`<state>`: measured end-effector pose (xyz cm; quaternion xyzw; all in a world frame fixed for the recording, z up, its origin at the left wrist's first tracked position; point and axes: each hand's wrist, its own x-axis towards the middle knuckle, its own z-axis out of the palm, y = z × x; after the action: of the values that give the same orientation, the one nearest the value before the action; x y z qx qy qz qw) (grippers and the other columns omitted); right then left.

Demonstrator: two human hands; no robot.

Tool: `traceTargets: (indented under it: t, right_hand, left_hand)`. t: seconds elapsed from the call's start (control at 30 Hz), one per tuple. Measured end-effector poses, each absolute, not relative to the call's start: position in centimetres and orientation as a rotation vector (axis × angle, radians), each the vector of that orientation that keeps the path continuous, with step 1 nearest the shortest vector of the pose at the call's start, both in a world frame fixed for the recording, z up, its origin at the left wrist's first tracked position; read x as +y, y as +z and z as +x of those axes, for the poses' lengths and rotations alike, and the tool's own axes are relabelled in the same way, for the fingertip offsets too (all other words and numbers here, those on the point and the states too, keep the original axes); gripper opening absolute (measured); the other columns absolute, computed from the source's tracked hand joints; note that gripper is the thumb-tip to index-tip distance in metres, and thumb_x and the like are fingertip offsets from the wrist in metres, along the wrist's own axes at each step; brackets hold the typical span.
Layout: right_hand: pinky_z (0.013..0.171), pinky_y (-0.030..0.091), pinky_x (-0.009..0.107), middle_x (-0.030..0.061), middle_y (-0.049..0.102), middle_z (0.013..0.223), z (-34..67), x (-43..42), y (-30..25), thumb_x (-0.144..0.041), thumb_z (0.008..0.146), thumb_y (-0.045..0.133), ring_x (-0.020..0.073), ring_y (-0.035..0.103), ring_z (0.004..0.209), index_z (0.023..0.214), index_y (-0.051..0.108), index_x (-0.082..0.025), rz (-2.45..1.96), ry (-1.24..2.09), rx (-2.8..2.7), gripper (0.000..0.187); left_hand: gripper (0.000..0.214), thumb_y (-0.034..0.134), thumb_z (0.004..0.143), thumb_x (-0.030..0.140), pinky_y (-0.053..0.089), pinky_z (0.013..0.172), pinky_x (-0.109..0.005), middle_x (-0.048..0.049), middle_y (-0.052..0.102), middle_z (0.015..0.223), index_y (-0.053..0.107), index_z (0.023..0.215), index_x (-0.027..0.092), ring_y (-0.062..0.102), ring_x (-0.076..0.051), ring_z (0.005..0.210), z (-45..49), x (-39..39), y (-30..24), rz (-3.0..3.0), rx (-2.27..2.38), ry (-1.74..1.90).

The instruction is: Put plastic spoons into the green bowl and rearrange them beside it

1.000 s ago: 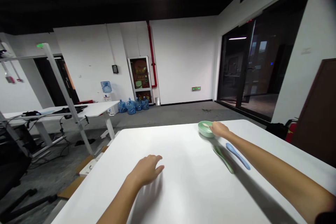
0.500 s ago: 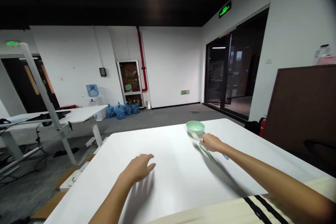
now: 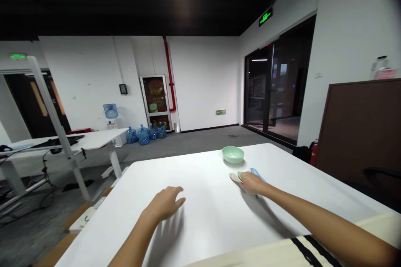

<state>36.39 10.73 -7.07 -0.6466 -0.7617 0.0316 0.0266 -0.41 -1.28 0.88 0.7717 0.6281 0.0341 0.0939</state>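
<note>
White table (image 3: 203, 208) with rounded far corners carries green bowl (image 3: 232, 155) upright near far edge, plus green spoon (image 3: 239, 175) and blue spoon (image 3: 257, 174) nearer, both partly hidden by right hand (image 3: 252, 182).

No wording reads clearly to you here, but a lit green exit sign (image 3: 265, 17) is mounted above the glass door (image 3: 284, 104) on your right, and a second green sign (image 3: 18, 56) glows over the dark door (image 3: 21, 102) at far left. You also face a low wall sign (image 3: 221, 112) with green marks and a cabinet (image 3: 156, 98) bearing yellow characters, both too small to read.
</note>
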Motion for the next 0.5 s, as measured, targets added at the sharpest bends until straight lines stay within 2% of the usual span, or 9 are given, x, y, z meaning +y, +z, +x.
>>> traceTargets:
  t: [0.33, 0.5]
  right_hand:
    - [0.070, 0.041, 0.035, 0.0098, 0.067, 0.087, 36.31, 10.30, -7.34, -0.033, 0.086, 0.052, 0.0242, 0.065, 0.077, 0.082, 0.052, -0.020, -2.015, 0.143, -2.371, 0.013]
    - [0.069, 0.041, 0.035, 0.0130, 0.066, 0.097, 36.07, 10.14, -7.23, -0.033, 0.083, 0.056, 0.0272, 0.065, 0.087, 0.081, 0.056, -0.019, -2.054, 0.194, -2.363, 0.014]
  left_hand:
    - [0.057, 0.039, 0.089, 0.054, 0.044, 0.099, -0.042, -0.0115, 0.062, 0.131, 0.056, 0.134, 0.023, 0.057, -0.030, 0.120, -0.38, -1.17, 0.78, 2.294, 1.855, 0.070]
    - [0.058, 0.039, 0.088, 0.056, 0.044, 0.099, -0.041, -0.0105, 0.062, 0.132, 0.055, 0.134, 0.023, 0.057, -0.030, 0.120, -0.43, -1.14, 0.75, 2.289, 1.843, 0.085]
